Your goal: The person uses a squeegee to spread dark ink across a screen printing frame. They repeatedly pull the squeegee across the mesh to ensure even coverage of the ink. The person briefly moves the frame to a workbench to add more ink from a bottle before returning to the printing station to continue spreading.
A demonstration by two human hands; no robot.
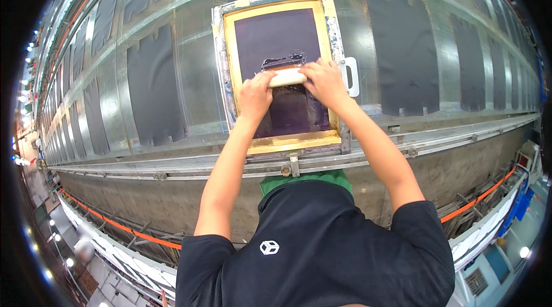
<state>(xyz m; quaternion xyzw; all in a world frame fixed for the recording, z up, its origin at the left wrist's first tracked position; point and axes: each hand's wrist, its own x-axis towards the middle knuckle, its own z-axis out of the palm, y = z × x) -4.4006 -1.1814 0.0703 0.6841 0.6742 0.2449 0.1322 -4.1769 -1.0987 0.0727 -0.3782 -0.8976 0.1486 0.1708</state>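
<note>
A printing screen point(248, 147) with a yellow-taped inner border and a dark purple mesh point(273, 33) lies on a long metal table. Across the middle of the mesh is a squeegee point(286, 78) with a pale handle, an orange blade and dark ink along its far side. My left hand point(257, 93) is closed on the left end of the handle, and my right hand point(322, 81) grips its right end. A white loop handle point(352, 77) sticks out from the frame's right side. Below the squeegee the mesh looks darker and streaked.
The table point(195, 54) carries rows of dark fabric panels point(402, 54) on both sides of the screen. A metal rail point(437, 139) runs along the near edge. Lower down are orange strips point(118, 224) along racks and, at the far right, blue objects point(517, 212).
</note>
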